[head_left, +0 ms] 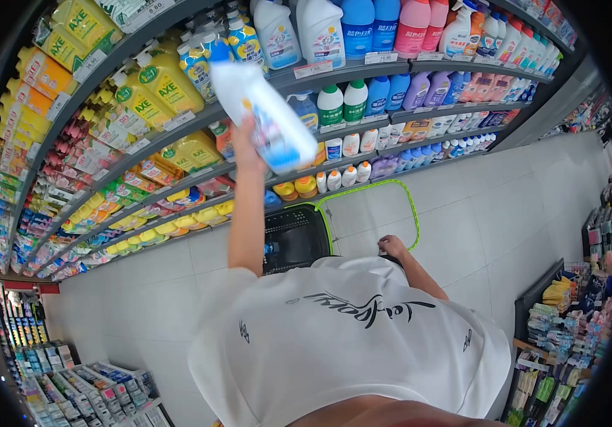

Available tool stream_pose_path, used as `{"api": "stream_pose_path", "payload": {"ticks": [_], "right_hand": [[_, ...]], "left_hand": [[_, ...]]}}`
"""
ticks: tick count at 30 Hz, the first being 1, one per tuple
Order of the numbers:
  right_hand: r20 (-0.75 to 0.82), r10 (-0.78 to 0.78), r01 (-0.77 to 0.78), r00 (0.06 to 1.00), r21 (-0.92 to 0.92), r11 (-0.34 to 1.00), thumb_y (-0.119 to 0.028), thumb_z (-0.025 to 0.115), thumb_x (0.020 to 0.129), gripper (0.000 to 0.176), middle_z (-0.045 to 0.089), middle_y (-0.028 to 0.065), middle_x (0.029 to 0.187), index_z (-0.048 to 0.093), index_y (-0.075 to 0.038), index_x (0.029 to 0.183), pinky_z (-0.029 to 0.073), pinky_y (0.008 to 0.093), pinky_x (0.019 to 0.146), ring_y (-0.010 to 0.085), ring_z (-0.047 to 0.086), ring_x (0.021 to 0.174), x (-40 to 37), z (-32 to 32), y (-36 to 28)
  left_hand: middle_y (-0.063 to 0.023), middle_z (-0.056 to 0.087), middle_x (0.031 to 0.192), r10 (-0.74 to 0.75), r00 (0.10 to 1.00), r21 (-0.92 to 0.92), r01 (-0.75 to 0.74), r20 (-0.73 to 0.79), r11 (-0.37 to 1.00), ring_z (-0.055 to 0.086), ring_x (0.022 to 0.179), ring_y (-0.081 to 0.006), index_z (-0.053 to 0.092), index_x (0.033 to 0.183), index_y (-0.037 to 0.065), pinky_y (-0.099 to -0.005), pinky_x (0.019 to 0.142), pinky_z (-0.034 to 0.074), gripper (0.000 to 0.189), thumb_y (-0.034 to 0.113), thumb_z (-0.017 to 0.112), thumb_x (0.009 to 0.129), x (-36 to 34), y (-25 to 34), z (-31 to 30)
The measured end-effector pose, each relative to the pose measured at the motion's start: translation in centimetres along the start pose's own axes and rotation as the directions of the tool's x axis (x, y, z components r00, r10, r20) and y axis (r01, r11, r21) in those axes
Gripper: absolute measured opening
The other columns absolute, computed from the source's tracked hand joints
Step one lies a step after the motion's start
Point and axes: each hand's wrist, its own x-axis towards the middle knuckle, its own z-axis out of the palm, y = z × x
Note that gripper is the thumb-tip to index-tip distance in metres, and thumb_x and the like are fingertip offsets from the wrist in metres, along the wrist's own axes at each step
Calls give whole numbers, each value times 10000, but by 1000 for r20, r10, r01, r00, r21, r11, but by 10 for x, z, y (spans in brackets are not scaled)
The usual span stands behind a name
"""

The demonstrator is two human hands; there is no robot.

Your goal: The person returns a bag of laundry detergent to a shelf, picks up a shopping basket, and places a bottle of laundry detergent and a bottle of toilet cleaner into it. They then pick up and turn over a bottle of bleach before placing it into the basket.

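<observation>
A white bottle [267, 117] with a blue cap and blue lower part is raised in front of the shelves, slightly blurred and tilted. My left hand [247, 142] is wrapped round its side. Low at my right side, my right hand [392, 246] has its fingers curled, close to the green handle [417, 220] of a basket; whether it holds anything is too small to tell. The black basket [326, 231] with a green rim stands on the floor before me, with something small and blue inside.
Curved shelves [363, 69] full of bottles span the front and left, with similar white bottles [320, 35] on an upper shelf. Grey floor tiles [455, 235] stretch to the right. Other product racks stand at the lower left [96, 391] and lower right [569, 334].
</observation>
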Motion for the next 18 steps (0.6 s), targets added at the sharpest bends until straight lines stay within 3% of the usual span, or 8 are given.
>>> {"api": "stream_pose_path", "payload": {"ticks": [2, 3, 6, 7, 9, 11, 14, 18], "right_hand": [[-18, -64, 65, 998, 57, 996, -226, 611, 806, 354, 680, 121, 818, 616, 40, 1040, 515, 287, 714, 172, 653, 744, -9, 2, -33], [-6, -133, 134, 991, 50, 990, -224, 596, 826, 342, 676, 112, 831, 612, 39, 1045, 512, 286, 721, 166, 648, 766, -11, 2, -50], [42, -317, 297, 947, 251, 921, -240, 558, 886, 341, 657, 98, 921, 582, 24, 1101, 500, 292, 757, 164, 628, 863, -33, 0, -123], [107, -315, 252, 943, 389, 886, -238, 554, 897, 360, 640, 96, 988, 546, 16, 1153, 497, 290, 767, 168, 618, 897, -49, -6, -159], [175, -315, 187, 933, 511, 839, -237, 551, 908, 386, 623, 94, 1055, 511, 7, 1204, 495, 289, 776, 172, 608, 932, -71, -12, -213], [286, -372, -41, 883, 836, 547, -198, 617, 870, 469, 596, 94, 1111, 448, -2, 1261, 499, 300, 801, 186, 606, 952, -85, -7, -244], [251, -395, 111, 884, 708, 698, -137, 680, 811, 533, 575, 94, 1149, 428, -8, 1263, 500, 324, 834, 193, 602, 982, -104, 9, -279], [320, -310, -44, 895, 755, 654, -78, 734, 739, 530, 601, 106, 1088, 471, 11, 1191, 517, 345, 825, 191, 616, 956, -104, 16, -275]], "left_hand": [[-182, 581, 1152, -223, 971, 25, 226, -81, 974, 620, 945, -313, 413, 1284, -6, -455, 848, 503, 553, 391, 485, 905, -57, -23, -11], [-177, 600, 1122, -328, 941, -146, 337, 87, 930, 627, 931, -323, 438, 1267, -13, -431, 815, 515, 541, 375, 508, 895, -70, -52, -43], [-152, 641, 1041, -512, 852, -142, 497, -105, 856, 648, 891, -270, 511, 1180, 1, -407, 801, 522, 468, 355, 546, 877, -128, -88, -71], [-113, 635, 980, -530, 844, -160, 513, -85, 843, 647, 848, -210, 511, 1154, 13, -351, 753, 531, 427, 285, 622, 845, -143, -86, -67], [-138, 618, 1044, -492, 857, -21, 495, -152, 869, 638, 887, -230, 479, 1191, -4, -359, 783, 524, 431, 261, 589, 869, -164, -90, -63], [-131, 609, 1034, -508, 849, -58, 505, -146, 861, 633, 878, -213, 470, 1187, -13, -342, 767, 520, 413, 223, 593, 872, -175, -88, -54], [-124, 598, 1025, -440, 886, 33, 449, -145, 893, 617, 885, -183, 460, 1184, -24, -315, 755, 506, 390, 179, 593, 879, -184, -89, -46], [-116, 588, 1032, -340, 928, 248, 370, -154, 896, 580, 922, -147, 475, 1169, -31, -280, 772, 472, 375, 196, 585, 891, -187, -84, -41]]}}
